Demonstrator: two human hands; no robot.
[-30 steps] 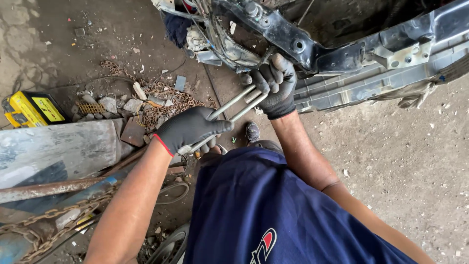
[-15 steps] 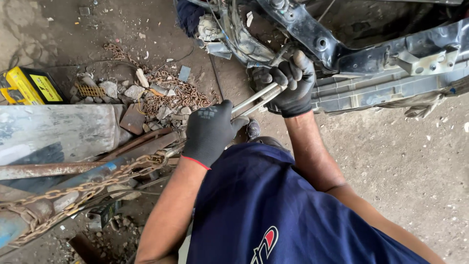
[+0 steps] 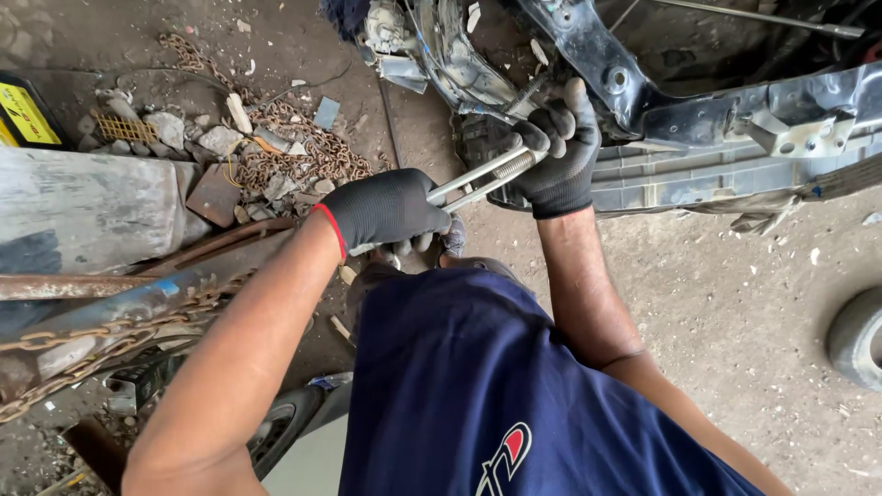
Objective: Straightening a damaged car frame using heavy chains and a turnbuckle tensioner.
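Left hand (image 3: pixel 386 209), gloved in black, clamped around the lower end of a two-barred metal tool (image 3: pixel 480 176). Right hand (image 3: pixel 558 147), gloved too, closed on the upper end, just under the black car frame (image 3: pixel 634 92). Tool slanting up from left fist to right, bridging both, held above the dirt floor (image 3: pixel 735 303). Rusty chain (image 3: pixel 303 152) and stones heaped well to the left. Yellow box (image 3: pixel 20 115) at the far left edge. Tyre (image 3: pixel 859 335) at the right edge.

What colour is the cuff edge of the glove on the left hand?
Red: the left hand's black glove ends in a thin red cuff edge at the wrist, clear in the head view.
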